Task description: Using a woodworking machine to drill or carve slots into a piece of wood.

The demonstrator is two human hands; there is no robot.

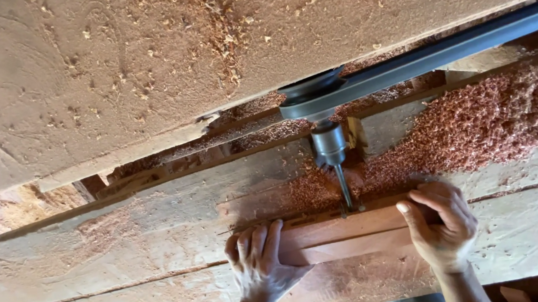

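Hands steady a reddish wood block under a belt-driven drill bit.
Left hand (259, 266) and right hand (441, 224) clamp the wood block (344, 235) on the sawdust-strewn counter (130, 242); drill bit (344, 190) meets its far edge, boring apparently underway, calling for a firm hold.

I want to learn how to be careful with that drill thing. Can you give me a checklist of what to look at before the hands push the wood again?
1. Left hand has a grip on the reddish-brown wooden board: ok, fingers curl over its near left edge.
2. Right hand holds the board's right end: ok.
3. Fingers away from the thin steel drill bit: ok, both hands sit to the sides, the right one closer.
4. Bit meets the board's far edge: ok, it touches there.
5. Bit spinning: cannot tell.
6. Reddish wood shavings off the rough plank bench: not ok, heaps lie behind the board.
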